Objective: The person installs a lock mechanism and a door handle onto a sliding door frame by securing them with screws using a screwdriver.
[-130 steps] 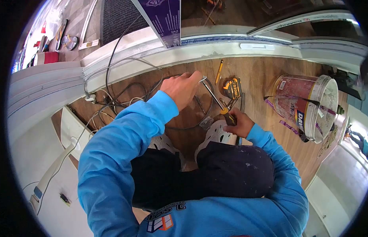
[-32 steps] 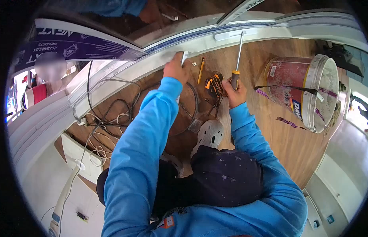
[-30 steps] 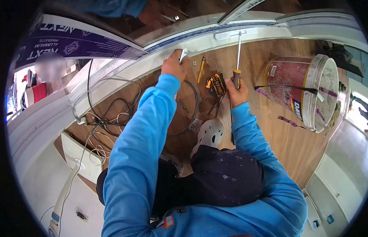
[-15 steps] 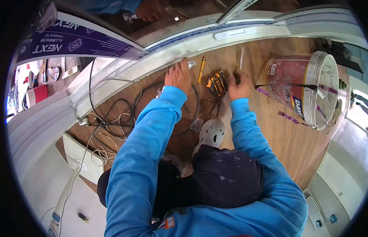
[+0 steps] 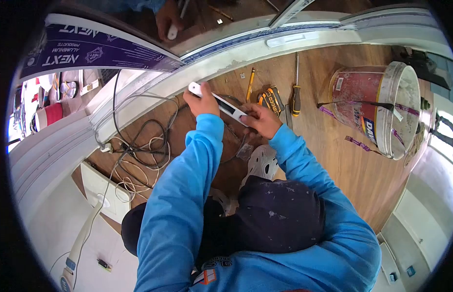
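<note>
A long white handle-like piece [image 5: 220,101] with a dark slot slants between my two hands. Closed around its upper left part is my left hand [image 5: 203,101]. At its lower right end, the fingers of my right hand [image 5: 262,120] pinch it. Just beyond my right hand, a black and orange tape measure [image 5: 271,100] lies on the wooden floor. To its right is a screwdriver [image 5: 296,100] with a yellow and black handle, and to its left a yellow pencil [image 5: 250,85].
A paint bucket [image 5: 359,96] lies tipped on the right. Tangled cables [image 5: 144,141] cover the floor at left, near a white panel [image 5: 107,194]. The window sill [image 5: 226,68] runs across the front, with another white piece [image 5: 291,40] on it. My shoe [image 5: 262,162] is below my right hand.
My right hand has left the screwdriver, which now lies still on the floor. My left hand has moved left and down from near the sill. Both hands now hold the white piece.
</note>
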Tool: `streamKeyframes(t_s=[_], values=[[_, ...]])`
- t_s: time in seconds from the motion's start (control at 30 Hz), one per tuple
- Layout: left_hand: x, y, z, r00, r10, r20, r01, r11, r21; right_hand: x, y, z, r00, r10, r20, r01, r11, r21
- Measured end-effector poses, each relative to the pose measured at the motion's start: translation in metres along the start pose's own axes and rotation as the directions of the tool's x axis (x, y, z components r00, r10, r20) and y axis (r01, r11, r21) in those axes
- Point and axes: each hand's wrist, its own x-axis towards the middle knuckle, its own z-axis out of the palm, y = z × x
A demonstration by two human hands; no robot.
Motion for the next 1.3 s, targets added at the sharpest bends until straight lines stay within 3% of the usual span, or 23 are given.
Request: streamKeyframes(t_s=[0.07,0.1,0.13,0.17,0.2,0.23,0.27,0.3,0.37,0.4,0.43,0.47,0.5,0.53,0.57,0.63,0.67,0.73,0.87,0.93,0.97,1.03,1.3], values=[[-0.012,-0.008,-0.009,0.921,0.38,-0.084,-0.3,0.831,0.467,0.0,0.007,-0.006,0.979,-0.18,-0.094,0.147,0.947,-0.285],[-0.013,0.017,-0.02,0.922,0.378,-0.081,-0.3,0.832,0.467,-0.001,0.004,-0.011,0.979,-0.178,-0.095,0.144,0.948,-0.284],[-0.012,0.041,-0.03,0.75,0.518,0.41,-0.654,0.674,0.344,-0.002,0.001,-0.017,0.971,-0.237,-0.029,0.207,0.899,-0.387],[-0.011,0.054,-0.035,0.351,0.537,0.767,-0.868,0.493,0.052,-0.001,-0.004,-0.023,0.957,-0.288,0.045,0.273,0.833,-0.481],[-0.012,0.06,-0.034,0.355,0.532,0.768,-0.866,0.497,0.056,0.0,-0.01,-0.027,0.958,-0.283,0.049,0.271,0.834,-0.48],[-0.014,0.064,-0.031,0.302,0.162,0.94,-0.748,0.651,0.128,0.002,-0.017,-0.032,0.951,-0.305,0.044,0.288,0.828,-0.481],[-0.013,0.067,-0.029,0.148,-0.216,0.965,-0.62,0.74,0.26,0.006,-0.023,-0.036,0.943,-0.329,0.04,0.307,0.82,-0.483],[-0.01,0.062,-0.028,0.153,-0.214,0.965,-0.62,0.739,0.262,0.013,-0.021,-0.038,0.942,-0.333,0.044,0.312,0.818,-0.484],[-0.001,0.041,-0.027,0.277,-0.018,0.961,-0.48,0.864,0.155,0.034,-0.009,-0.04,0.996,-0.07,0.058,0.065,0.995,0.07],[0.003,0.04,-0.025,0.326,0.025,0.945,-0.474,0.869,0.141,0.038,-0.011,-0.038,0.958,-0.286,0.0,0.285,0.957,-0.047],[0.007,0.039,-0.026,0.326,0.017,0.945,-0.473,0.868,0.148,0.038,-0.012,-0.039,0.959,-0.282,0.002,0.282,0.959,-0.04],[0.01,0.038,-0.027,0.398,-0.099,0.912,-0.262,0.94,0.217,0.038,-0.013,-0.042,0.903,-0.315,-0.294,0.216,0.921,-0.323],[0.012,0.04,-0.028,0.44,-0.226,0.869,-0.035,0.963,0.268,0.034,-0.015,-0.044,0.744,-0.4,-0.536,0.05,0.833,-0.551],[0.013,0.034,-0.028,0.466,-0.216,0.858,0.039,0.974,0.224,0.03,-0.006,-0.05,0.61,-0.436,-0.662,-0.044,0.815,-0.577],[0.013,0.029,-0.029,0.471,-0.212,0.856,0.039,0.975,0.22,0.025,0.006,-0.061,0.452,-0.477,-0.753,-0.137,0.798,-0.587],[0.012,0.018,-0.032,0.562,0.014,0.827,-0.134,0.988,0.075,0.012,0.051,-0.086,0.333,-0.599,-0.728,-0.418,0.598,-0.684],[0.01,0.016,-0.031,0.592,0.135,0.795,-0.241,0.971,0.014,0.013,0.074,-0.094,0.338,-0.609,-0.717,-0.413,0.589,-0.695],[0.008,0.005,-0.028,0.584,0.092,0.807,-0.225,0.973,0.052,0.003,0.109,-0.105,0.525,-0.379,-0.762,-0.329,0.735,-0.593],[0.004,0.011,-0.026,0.61,0.042,0.791,-0.25,0.958,0.142,-0.038,0.105,-0.104,0.595,-0.213,-0.775,-0.227,0.88,-0.416],[0.002,0.017,-0.028,0.659,0.018,0.752,-0.225,0.959,0.174,-0.092,0.021,-0.068,0.704,0.066,-0.707,-0.006,0.996,0.086],[0.001,0.019,-0.029,0.697,-0.004,0.717,-0.2,0.959,0.2,-0.105,0.004,-0.057,0.707,0.067,-0.704,-0.009,0.996,0.085],[-0.001,0.022,-0.029,0.711,0.026,0.702,-0.23,0.953,0.197,-0.122,-0.017,-0.04,0.824,-0.381,-0.42,0.211,0.893,-0.397],[0.001,0.025,-0.033,0.721,0.115,0.683,-0.293,0.944,0.15,-0.107,-0.03,-0.015,0.853,-0.429,-0.296,0.231,0.82,-0.523]])
